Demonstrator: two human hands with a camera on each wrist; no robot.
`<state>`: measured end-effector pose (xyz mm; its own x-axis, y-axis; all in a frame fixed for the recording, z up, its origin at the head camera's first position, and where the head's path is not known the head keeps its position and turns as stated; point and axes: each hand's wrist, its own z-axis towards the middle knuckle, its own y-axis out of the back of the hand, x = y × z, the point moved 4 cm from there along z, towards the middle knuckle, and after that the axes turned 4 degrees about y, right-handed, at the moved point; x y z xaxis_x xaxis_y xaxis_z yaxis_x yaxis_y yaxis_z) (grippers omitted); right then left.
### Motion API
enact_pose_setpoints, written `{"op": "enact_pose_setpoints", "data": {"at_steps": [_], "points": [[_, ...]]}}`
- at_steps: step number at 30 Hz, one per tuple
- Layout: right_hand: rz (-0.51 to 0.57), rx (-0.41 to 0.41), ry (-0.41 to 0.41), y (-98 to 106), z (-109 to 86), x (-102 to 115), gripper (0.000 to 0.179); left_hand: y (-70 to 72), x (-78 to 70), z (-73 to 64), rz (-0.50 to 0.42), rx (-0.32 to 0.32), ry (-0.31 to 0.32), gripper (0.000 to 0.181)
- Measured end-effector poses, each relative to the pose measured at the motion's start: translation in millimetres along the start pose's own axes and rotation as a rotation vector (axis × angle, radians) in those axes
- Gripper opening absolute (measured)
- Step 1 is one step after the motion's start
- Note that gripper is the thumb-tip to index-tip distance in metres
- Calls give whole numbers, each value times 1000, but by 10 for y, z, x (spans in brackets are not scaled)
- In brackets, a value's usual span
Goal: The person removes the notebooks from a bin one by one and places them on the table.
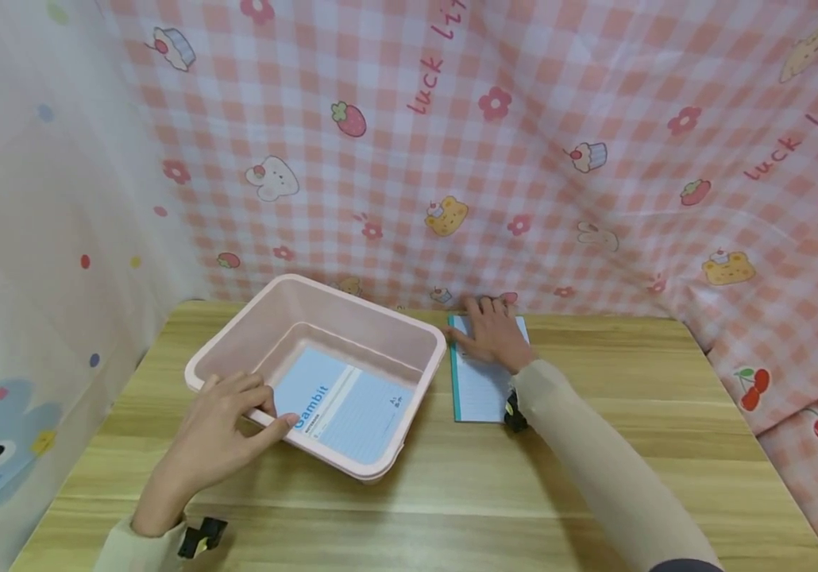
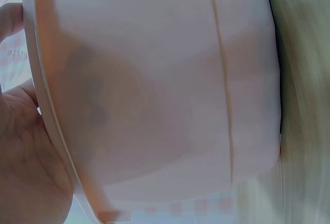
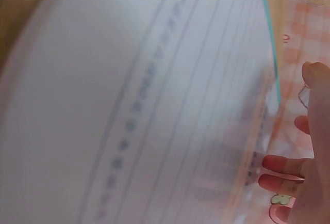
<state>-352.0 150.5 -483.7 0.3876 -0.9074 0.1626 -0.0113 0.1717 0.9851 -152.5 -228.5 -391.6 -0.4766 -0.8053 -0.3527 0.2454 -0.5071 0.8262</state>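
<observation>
A pink plastic basin (image 1: 237, 338) stands on the table at left of centre. Inside it lies a light-blue notebook (image 1: 362, 413) with "Gambit" printed on the cover. My left hand (image 1: 226, 433) holds the basin's near-left rim, its fingers bent over the edge; the left wrist view shows the palm (image 2: 33, 162) against the outside of the rim. Right of the basin a second notebook (image 1: 476, 397) with a teal spine lies on the table. Over its far end is my right hand (image 1: 491, 330), fingers spread; whether they touch the cover I cannot tell.
The wooden table (image 1: 630, 429) ends at the back against a pink checked cloth (image 1: 395, 159) hanging like a wall. A white patterned cloth (image 1: 44, 238) hangs along the left side. Black straps (image 1: 202, 538) are on both wrists.
</observation>
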Motion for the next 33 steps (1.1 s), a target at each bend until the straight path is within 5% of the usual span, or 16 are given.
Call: {"op": "enact_pose_setpoints", "data": {"at_steps": [12,33], "points": [[93,55,110,315,-193,190,64,-16,15,-36,-4,-7,-2,37],[152,-93,315,1271,-289,776,64,-6,17,20,-3,-20,-34,35]]}}
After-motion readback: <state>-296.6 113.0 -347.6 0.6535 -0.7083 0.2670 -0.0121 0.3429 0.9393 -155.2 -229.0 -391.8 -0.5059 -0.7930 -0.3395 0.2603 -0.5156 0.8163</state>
